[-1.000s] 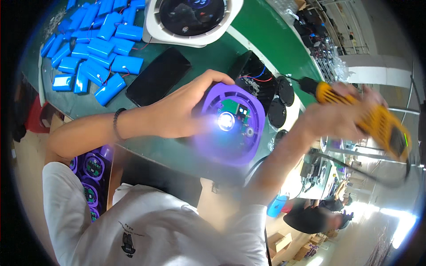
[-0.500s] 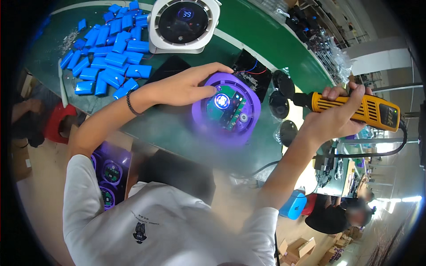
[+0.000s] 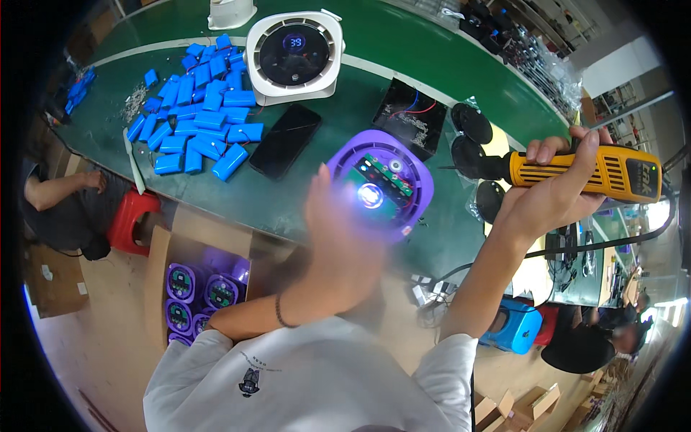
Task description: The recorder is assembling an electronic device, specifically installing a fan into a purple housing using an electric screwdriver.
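The purple housing (image 3: 409,173) is above the near side of the green table (image 3: 281,205), its circuit board and bright light facing up. The left hand (image 3: 345,237) overlaps its near-left part, with blurred fingers (image 3: 319,191) alongside the left edge; whether they pinch the rim or merely lie against it, I cannot tell (motion smears that whole hand). The right hand (image 3: 551,187) is well to the right of the housing, its fingers curled firmly around a yellow power screwdriver (image 3: 612,174). The tool's thin bit points left toward the housing, apart from it, near some black round covers (image 3: 471,122). Just beyond the housing is a black box (image 3: 392,101) with wires (one red, one blue), and to the left lies a dark phone (image 3: 286,142).
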`<action>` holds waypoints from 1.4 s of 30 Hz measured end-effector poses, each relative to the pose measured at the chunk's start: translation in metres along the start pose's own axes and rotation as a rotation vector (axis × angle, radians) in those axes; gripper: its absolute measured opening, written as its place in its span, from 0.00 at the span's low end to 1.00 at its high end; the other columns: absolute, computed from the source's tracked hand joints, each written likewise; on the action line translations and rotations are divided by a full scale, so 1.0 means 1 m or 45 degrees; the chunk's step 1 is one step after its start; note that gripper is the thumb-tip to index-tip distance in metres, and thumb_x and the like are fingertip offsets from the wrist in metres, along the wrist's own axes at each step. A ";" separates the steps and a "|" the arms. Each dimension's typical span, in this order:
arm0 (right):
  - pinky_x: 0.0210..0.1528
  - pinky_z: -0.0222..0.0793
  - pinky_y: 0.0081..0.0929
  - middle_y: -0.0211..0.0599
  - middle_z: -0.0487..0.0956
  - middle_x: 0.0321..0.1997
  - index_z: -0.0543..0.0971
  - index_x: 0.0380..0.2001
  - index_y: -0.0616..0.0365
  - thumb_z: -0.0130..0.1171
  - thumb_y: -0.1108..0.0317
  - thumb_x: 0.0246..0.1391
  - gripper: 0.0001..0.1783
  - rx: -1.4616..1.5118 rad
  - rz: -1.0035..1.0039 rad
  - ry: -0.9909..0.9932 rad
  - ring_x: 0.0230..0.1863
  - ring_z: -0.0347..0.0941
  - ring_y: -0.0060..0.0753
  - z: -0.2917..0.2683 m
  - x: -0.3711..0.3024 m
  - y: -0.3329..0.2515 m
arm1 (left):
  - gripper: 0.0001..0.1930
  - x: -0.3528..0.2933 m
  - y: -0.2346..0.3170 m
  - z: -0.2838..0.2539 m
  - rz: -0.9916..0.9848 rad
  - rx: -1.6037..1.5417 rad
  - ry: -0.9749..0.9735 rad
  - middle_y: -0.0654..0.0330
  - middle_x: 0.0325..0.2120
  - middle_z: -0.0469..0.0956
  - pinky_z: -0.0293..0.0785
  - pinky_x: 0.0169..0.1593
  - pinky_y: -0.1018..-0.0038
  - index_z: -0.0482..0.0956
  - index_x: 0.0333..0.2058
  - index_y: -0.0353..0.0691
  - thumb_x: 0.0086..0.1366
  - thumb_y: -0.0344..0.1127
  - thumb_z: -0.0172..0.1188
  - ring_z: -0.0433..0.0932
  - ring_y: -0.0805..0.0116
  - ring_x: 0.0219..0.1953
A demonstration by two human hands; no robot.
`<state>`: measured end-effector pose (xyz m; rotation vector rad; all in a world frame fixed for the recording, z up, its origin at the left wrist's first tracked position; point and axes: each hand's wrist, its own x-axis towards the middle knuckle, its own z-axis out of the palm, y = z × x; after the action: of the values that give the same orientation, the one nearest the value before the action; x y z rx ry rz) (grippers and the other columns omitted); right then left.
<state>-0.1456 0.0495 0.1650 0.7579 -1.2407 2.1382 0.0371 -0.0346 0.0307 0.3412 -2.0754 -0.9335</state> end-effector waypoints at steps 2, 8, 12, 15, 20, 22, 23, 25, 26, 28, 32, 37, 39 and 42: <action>0.18 0.67 0.25 0.42 0.77 0.35 0.66 0.53 0.66 0.62 0.69 0.63 0.21 -0.013 -0.017 -0.016 0.16 0.69 0.24 -0.003 0.001 -0.005 | 0.36 0.000 0.012 -0.020 -0.008 0.230 -0.331 0.35 0.71 0.47 0.48 0.70 0.52 0.54 0.69 0.29 0.64 0.31 0.56 0.52 0.38 0.71; 0.17 0.67 0.23 0.43 0.77 0.34 0.68 0.53 0.68 0.62 0.70 0.63 0.20 -0.035 -0.035 -0.067 0.15 0.69 0.24 -0.001 0.001 -0.027 | 0.10 0.097 -0.023 -0.008 0.525 0.011 -0.532 0.50 0.57 0.72 0.60 0.62 0.56 0.79 0.44 0.40 0.66 0.29 0.55 0.68 0.47 0.60; 0.17 0.68 0.22 0.44 0.78 0.34 0.69 0.51 0.67 0.63 0.70 0.63 0.19 -0.075 -0.036 -0.111 0.16 0.71 0.24 -0.001 -0.002 -0.025 | 0.08 0.131 -0.042 0.027 0.621 -0.113 -0.972 0.51 0.54 0.74 0.61 0.61 0.59 0.80 0.37 0.41 0.70 0.35 0.52 0.71 0.50 0.57; 0.17 0.67 0.21 0.41 0.78 0.31 0.70 0.49 0.65 0.65 0.70 0.61 0.19 -0.082 -0.023 -0.099 0.16 0.71 0.24 0.003 -0.003 -0.027 | 0.12 0.128 -0.040 0.031 0.584 -0.131 -0.991 0.51 0.52 0.76 0.62 0.61 0.59 0.80 0.33 0.40 0.71 0.37 0.50 0.73 0.52 0.55; 0.18 0.66 0.22 0.43 0.80 0.35 0.73 0.50 0.67 0.65 0.71 0.61 0.18 -0.194 -0.016 -0.172 0.17 0.71 0.24 0.006 -0.008 -0.020 | 0.14 0.122 -0.037 0.032 0.604 -0.044 -0.921 0.53 0.52 0.77 0.60 0.63 0.59 0.81 0.35 0.38 0.72 0.37 0.47 0.74 0.54 0.55; 0.18 0.67 0.22 0.43 0.80 0.35 0.73 0.50 0.67 0.63 0.71 0.62 0.17 -0.245 -0.030 -0.218 0.16 0.71 0.24 0.008 -0.010 -0.017 | 0.14 0.124 -0.037 0.031 0.598 -0.067 -0.961 0.53 0.52 0.77 0.60 0.63 0.59 0.81 0.35 0.38 0.73 0.37 0.47 0.74 0.54 0.55; 0.18 0.67 0.22 0.43 0.80 0.35 0.73 0.50 0.67 0.63 0.71 0.62 0.17 -0.244 -0.030 -0.206 0.16 0.71 0.24 0.011 -0.013 -0.016 | 0.15 0.124 -0.039 0.031 0.579 -0.079 -0.981 0.52 0.51 0.77 0.59 0.63 0.59 0.81 0.35 0.37 0.73 0.36 0.46 0.74 0.54 0.55; 0.16 0.64 0.19 0.34 0.76 0.28 0.72 0.49 0.64 0.64 0.71 0.62 0.16 -0.254 0.106 -0.153 0.15 0.68 0.19 0.021 -0.019 -0.019 | 0.15 0.123 -0.041 0.031 0.585 -0.083 -0.990 0.52 0.51 0.77 0.59 0.63 0.59 0.80 0.35 0.37 0.73 0.36 0.45 0.74 0.54 0.54; 0.15 0.62 0.17 0.29 0.74 0.25 0.71 0.48 0.62 0.64 0.71 0.62 0.16 -0.265 0.175 -0.125 0.15 0.67 0.17 0.023 -0.020 -0.020 | 0.15 0.123 -0.040 0.032 0.586 -0.100 -0.994 0.51 0.51 0.77 0.59 0.63 0.59 0.80 0.35 0.37 0.74 0.36 0.45 0.74 0.54 0.54; 0.15 0.62 0.18 0.29 0.74 0.25 0.70 0.48 0.62 0.64 0.71 0.62 0.15 -0.239 0.170 -0.135 0.15 0.67 0.17 0.023 -0.018 -0.016 | 0.15 0.126 -0.036 0.031 0.592 -0.127 -1.028 0.50 0.50 0.77 0.59 0.63 0.59 0.80 0.35 0.37 0.74 0.36 0.45 0.74 0.53 0.54; 0.15 0.62 0.17 0.29 0.74 0.24 0.70 0.45 0.61 0.64 0.71 0.62 0.14 -0.215 0.216 -0.162 0.15 0.67 0.16 0.026 -0.020 -0.014 | 0.18 0.124 -0.038 0.034 0.602 -0.157 -0.937 0.54 0.45 0.78 0.63 0.61 0.59 0.80 0.32 0.36 0.75 0.38 0.44 0.76 0.55 0.49; 0.14 0.60 0.15 0.26 0.74 0.23 0.69 0.43 0.61 0.64 0.71 0.63 0.13 -0.205 0.229 -0.195 0.14 0.65 0.14 0.027 -0.022 -0.006 | 0.17 0.125 -0.036 0.034 0.589 -0.162 -0.954 0.54 0.44 0.78 0.63 0.60 0.59 0.80 0.32 0.35 0.74 0.37 0.45 0.77 0.55 0.49; 0.14 0.60 0.15 0.26 0.74 0.23 0.69 0.43 0.61 0.63 0.71 0.63 0.13 -0.188 0.237 -0.204 0.14 0.65 0.14 0.028 -0.021 -0.009 | 0.17 0.125 -0.034 0.033 0.570 -0.163 -0.962 0.54 0.43 0.78 0.63 0.60 0.59 0.80 0.32 0.35 0.74 0.37 0.45 0.77 0.56 0.49; 0.14 0.59 0.15 0.25 0.73 0.22 0.69 0.43 0.61 0.63 0.72 0.63 0.12 -0.172 0.239 -0.214 0.14 0.65 0.14 0.029 -0.021 -0.008 | 0.18 0.125 -0.035 0.033 0.575 -0.179 -0.964 0.55 0.42 0.79 0.63 0.60 0.60 0.80 0.32 0.35 0.74 0.37 0.45 0.77 0.58 0.50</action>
<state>-0.1195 0.0237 0.1667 0.8033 -1.5840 2.1450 -0.0702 -0.1081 0.0639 -0.6331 -2.5662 -1.0038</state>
